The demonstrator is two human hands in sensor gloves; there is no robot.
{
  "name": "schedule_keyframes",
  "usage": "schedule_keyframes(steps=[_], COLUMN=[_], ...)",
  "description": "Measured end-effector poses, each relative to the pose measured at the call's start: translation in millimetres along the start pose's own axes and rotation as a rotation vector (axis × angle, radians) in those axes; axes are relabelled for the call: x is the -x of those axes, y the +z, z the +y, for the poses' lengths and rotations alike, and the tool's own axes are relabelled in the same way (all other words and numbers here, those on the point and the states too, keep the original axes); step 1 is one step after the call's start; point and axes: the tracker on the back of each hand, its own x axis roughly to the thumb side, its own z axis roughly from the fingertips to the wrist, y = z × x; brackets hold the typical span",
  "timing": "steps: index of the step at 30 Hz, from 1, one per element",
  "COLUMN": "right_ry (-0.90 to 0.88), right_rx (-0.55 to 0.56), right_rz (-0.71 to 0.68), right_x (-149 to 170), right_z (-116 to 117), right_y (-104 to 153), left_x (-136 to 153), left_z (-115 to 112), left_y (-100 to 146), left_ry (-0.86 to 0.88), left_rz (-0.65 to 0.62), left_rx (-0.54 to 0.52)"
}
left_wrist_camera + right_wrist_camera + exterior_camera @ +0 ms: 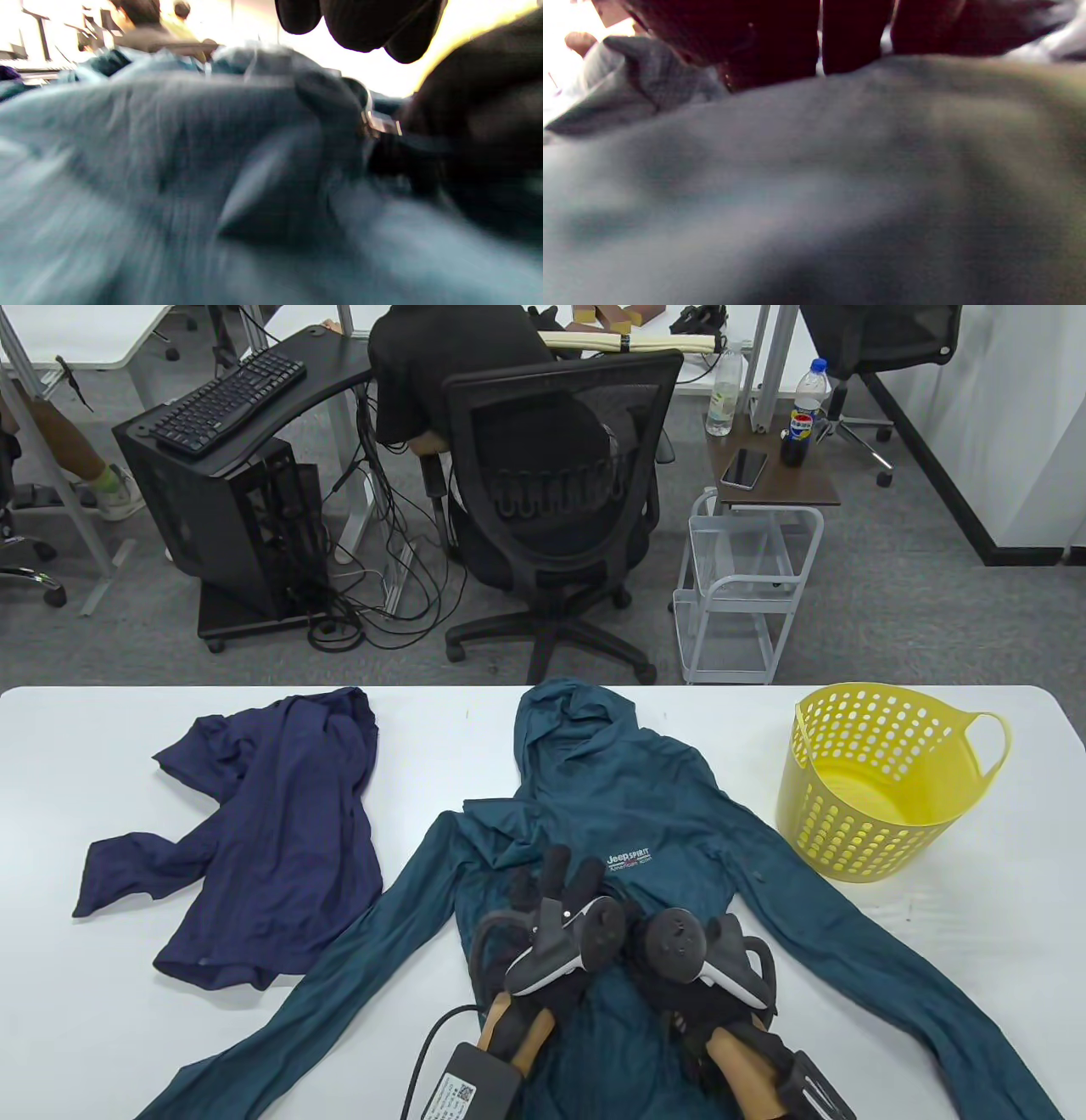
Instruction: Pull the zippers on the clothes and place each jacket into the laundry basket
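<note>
Zipping the teal jacket (645,806), spread flat mid-desk; nothing lies in the yellow laundry basket (882,780) yet.
Navy jacket (271,823) waits crumpled at left, untouched. Right hand (696,959) seems to pinch the zipper pull (379,125); left hand (551,916) rests fingers straight on the fabric. Trackers hide the zipper line from above; wrist views blur.

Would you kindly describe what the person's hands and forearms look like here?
Both the left hand and the right hand wear black sensor gloves, each with a grey-and-black tracker strapped on its back. The forearms are bare; a black cable leads to a labelled box at the left wrist.
</note>
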Motion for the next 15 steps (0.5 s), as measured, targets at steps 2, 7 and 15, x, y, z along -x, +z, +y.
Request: schedule_keyframes(steps=[2, 7, 15], right_ry=[-0.056, -0.118, 0.174], right_rx=[0.038, 0.152, 0.084], right_rz=[-0.036, -0.091, -0.125], right_x=[2, -6, -37], right_z=[-6, -15, 5], right_y=[5, 14, 14], left_x=[-1, 7, 24], left_z=[-7, -6, -9], left_y=[-4, -4, -2], left_ry=[-0.062, -0.032, -0.139], left_rz=[0.04, 0.091, 0.219], left_rx=[-0.037, -0.176, -0.277])
